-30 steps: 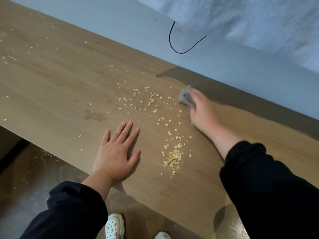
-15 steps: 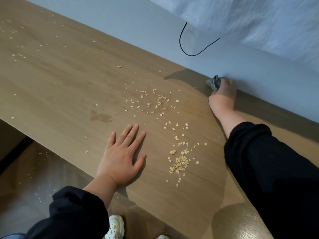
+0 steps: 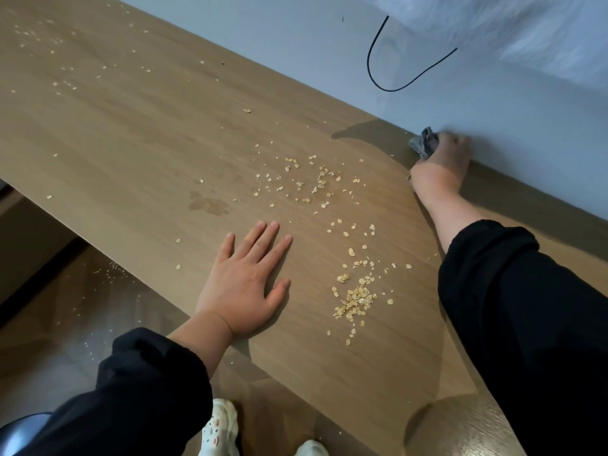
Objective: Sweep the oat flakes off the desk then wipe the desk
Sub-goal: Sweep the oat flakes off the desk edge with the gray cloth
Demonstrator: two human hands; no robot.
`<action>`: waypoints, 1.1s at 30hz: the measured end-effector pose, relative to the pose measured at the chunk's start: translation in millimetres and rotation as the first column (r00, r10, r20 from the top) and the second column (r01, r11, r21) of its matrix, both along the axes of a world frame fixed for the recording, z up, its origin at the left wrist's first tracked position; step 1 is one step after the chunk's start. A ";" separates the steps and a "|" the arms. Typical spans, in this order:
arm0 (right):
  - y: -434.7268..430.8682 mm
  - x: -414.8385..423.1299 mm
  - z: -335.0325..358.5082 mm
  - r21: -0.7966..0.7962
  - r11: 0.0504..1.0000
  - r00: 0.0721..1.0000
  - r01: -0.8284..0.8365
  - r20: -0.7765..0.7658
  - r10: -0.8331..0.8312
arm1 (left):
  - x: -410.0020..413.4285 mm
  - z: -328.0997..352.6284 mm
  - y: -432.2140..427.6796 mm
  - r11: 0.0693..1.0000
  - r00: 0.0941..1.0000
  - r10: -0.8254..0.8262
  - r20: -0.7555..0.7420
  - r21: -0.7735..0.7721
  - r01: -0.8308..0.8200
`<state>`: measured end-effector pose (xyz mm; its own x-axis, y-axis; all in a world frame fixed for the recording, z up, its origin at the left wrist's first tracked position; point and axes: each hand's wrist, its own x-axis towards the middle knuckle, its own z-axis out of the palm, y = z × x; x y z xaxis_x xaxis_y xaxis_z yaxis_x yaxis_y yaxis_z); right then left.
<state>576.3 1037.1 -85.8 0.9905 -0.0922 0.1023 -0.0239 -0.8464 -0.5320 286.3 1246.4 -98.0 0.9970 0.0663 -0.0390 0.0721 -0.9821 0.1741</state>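
The right hand hides most of the grey cloth.

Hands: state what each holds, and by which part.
Right hand grips a bunched grey cloth; only one end pokes out of the grip. Left hand lies flat on the desk, holding nothing.

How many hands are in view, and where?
2. The left hand lies flat on the desk near its front edge; the right hand grips a grey cloth at the far edge by the wall. No others seem hidden.
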 end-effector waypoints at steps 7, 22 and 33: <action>16.2 1.9 6.5 0.029 0.996 0.996 -0.086 -0.009 0.087 | -0.7 0.0 -0.4 1.000 1.000 0.002 0.015 -0.008 -0.001; 4.0 -3.6 47.9 0.148 0.914 0.925 -0.377 0.003 0.381 | -1.1 -1.6 1.1 1.000 1.000 0.001 -0.012 -0.015 -0.001; 37.3 -25.2 17.8 0.104 0.793 0.787 -0.600 -0.104 0.609 | -1.1 -0.2 1.8 0.999 1.000 0.002 -0.013 -0.032 -0.002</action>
<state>551.1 1074.4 -68.0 0.8493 0.5277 -0.0118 0.4113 -0.6756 -0.6119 285.3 1248.2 -98.2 0.9963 0.0667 -0.0546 0.0765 -0.9758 0.2048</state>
